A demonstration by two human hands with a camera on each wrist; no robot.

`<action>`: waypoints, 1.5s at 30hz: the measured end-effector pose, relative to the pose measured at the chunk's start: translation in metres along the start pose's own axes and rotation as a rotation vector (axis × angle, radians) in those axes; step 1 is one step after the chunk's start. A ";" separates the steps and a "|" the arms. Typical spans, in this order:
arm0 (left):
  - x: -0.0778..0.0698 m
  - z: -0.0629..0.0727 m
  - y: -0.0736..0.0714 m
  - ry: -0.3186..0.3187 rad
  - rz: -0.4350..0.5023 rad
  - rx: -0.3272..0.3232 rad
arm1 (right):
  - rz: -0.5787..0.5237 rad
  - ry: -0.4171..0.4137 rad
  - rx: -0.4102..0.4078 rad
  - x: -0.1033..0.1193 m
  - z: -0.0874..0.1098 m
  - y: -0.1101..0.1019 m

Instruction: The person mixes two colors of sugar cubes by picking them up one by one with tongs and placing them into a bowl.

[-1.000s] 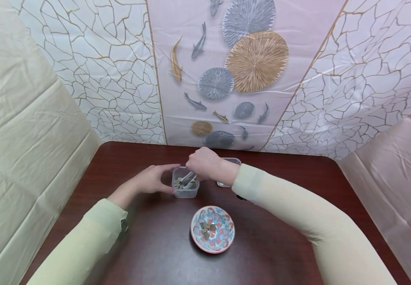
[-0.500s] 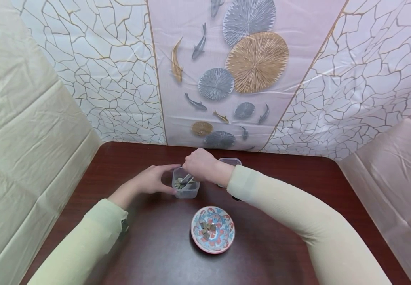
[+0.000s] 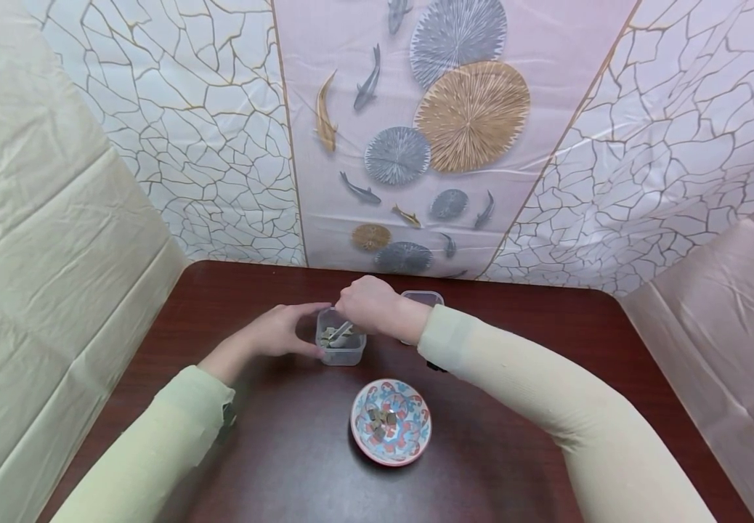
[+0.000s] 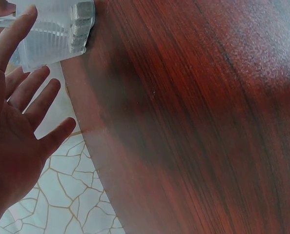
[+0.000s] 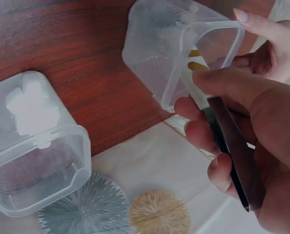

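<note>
Right hand (image 3: 372, 303): we're gripping tweezers (image 5: 237, 148);
Left hand (image 3: 279, 330): our fingers straight, touching the tub (image 3: 343, 357);
Tub: between both hands, tips inside

You're at a table inside a sheet-lined booth, looks staged; can't tell if it's in a home, lab or shop. Dark reddish wood-grain table (image 3: 481, 454) fills lower middle of the head view, far corners rounded. Top centre, behind it: pink printed panel (image 3: 442, 149) with fish and round discs, gold-veined white sheeting (image 3: 200, 123) on both sides. Creased cream cloth (image 3: 43, 290) walls you in at left edge, pinkish cloth (image 3: 717, 319) at lower right. Kitchen-type ware near centre: patterned bowl (image 3: 410, 442), clear tub (image 3: 343, 357).
</note>
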State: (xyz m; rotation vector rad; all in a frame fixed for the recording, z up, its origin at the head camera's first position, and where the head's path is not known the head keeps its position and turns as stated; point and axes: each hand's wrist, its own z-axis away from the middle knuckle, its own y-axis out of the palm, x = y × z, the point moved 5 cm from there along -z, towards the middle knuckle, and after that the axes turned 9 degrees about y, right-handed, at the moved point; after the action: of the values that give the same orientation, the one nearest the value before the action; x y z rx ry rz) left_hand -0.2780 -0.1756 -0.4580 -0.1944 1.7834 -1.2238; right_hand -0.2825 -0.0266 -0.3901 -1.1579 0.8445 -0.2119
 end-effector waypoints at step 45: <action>-0.003 0.000 0.001 -0.059 0.035 0.011 | -0.546 -0.080 -0.215 -0.057 0.146 -0.020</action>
State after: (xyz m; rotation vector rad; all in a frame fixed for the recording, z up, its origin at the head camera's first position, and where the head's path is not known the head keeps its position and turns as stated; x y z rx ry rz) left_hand -0.2766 -0.1734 -0.4568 -0.1906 1.7226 -1.1911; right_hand -0.2164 0.1015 -0.3250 -1.5767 0.4721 -0.5286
